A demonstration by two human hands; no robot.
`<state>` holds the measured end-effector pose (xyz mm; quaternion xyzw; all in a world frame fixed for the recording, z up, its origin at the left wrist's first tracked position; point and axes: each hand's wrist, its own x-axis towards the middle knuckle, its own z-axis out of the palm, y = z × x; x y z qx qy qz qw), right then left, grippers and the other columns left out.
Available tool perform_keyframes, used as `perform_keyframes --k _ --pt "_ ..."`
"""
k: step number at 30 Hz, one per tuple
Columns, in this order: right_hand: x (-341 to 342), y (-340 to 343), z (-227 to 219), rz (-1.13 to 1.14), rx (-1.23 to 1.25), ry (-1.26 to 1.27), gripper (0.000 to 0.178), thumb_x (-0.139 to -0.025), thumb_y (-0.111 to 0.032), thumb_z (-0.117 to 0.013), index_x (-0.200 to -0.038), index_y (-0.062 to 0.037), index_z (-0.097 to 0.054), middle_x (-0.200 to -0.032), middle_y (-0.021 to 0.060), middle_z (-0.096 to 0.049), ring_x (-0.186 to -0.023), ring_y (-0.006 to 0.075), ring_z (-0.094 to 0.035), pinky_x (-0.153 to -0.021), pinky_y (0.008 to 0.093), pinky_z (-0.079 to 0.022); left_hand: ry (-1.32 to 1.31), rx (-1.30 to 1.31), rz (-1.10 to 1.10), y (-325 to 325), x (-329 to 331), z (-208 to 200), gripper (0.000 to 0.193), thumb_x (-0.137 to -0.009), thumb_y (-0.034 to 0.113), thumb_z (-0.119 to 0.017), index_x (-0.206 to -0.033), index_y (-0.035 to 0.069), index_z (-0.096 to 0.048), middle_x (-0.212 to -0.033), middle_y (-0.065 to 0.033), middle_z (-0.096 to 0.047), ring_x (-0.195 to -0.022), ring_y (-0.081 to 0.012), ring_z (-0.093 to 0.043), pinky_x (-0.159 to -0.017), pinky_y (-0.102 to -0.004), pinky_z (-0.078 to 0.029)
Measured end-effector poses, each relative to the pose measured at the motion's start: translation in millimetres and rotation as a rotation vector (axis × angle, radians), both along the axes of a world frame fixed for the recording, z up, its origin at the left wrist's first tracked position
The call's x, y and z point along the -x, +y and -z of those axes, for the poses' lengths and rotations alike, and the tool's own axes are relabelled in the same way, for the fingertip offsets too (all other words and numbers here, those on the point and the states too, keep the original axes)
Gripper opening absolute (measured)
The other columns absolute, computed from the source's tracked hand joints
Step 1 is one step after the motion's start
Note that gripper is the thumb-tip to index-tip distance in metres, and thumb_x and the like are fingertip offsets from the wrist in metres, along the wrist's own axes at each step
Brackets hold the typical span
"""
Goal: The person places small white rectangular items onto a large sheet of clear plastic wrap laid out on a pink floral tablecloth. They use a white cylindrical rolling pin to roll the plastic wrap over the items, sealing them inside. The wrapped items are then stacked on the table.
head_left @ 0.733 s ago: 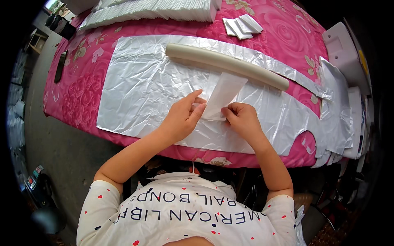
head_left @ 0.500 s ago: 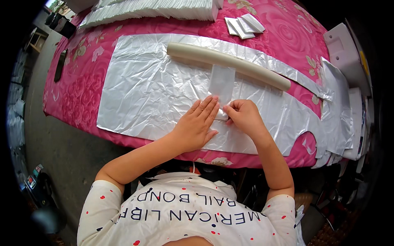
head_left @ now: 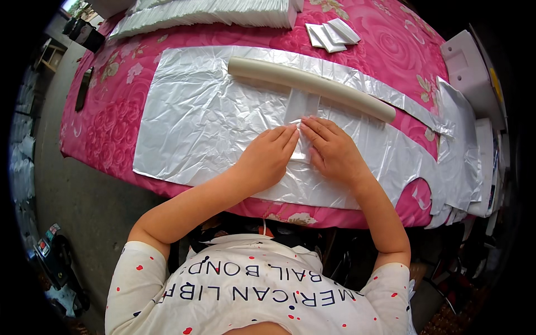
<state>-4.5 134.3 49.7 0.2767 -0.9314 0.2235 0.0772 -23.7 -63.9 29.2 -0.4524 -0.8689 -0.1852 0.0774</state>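
A narrow translucent plastic sheet (head_left: 302, 105) lies on a crinkled silver-white film (head_left: 184, 123), its far end beside a long beige tube (head_left: 312, 85). My left hand (head_left: 264, 154) and my right hand (head_left: 336, 148) meet over the sheet's near part. Fingertips of both hands close on a fold across it, almost touching each other. A folded, whitish portion shows between the hands below the fingertips. My left thumb is hidden; my right thumb rests beside the folded portion.
Small flat white packets (head_left: 333, 35) lie beyond the tube. A long stack of folded white sheets (head_left: 206, 17) stands at the far left. A dark phone-like object (head_left: 84, 89) lies near the left edge of the pink floral cloth (head_left: 111, 125). White foam boxes (head_left: 469, 72) stand at right.
My right hand has moved from a pinch at the sheet's near end up to the fold. My left hand has shifted slightly, its fingers drawn together. The near end is now folded farther up.
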Motion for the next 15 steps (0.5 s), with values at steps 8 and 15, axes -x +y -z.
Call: perform_keyframes --k 8,15 --pt "-13.5 4.5 9.3 -0.117 0.132 0.024 0.033 -0.065 0.003 -0.062 -0.097 -0.0025 -0.062 -0.103 0.0074 -0.062 -0.094 0.0246 -0.057 -0.081 0.0342 -0.049 0.034 -0.197 0.267 -19.9 -7.6 -1.1 0.042 -0.067 0.005 -0.061 -0.109 0.000 -0.057 -0.111 -0.0119 -0.060 -0.101 -0.0239 -0.059 -0.088 -0.0374 -0.047" --pt "-32.3 -3.1 7.7 -0.008 0.310 -0.071 0.026 -0.067 0.002 -0.064 -0.092 -0.0066 -0.066 -0.089 0.0052 -0.065 -0.078 0.0239 -0.059 -0.069 0.0335 -0.049 -0.391 -0.203 0.173 -29.5 -11.9 -13.2 0.052 -0.068 0.007 -0.065 -0.118 0.003 -0.053 -0.102 -0.0108 -0.064 -0.099 -0.0242 -0.059 -0.086 -0.0370 -0.044"
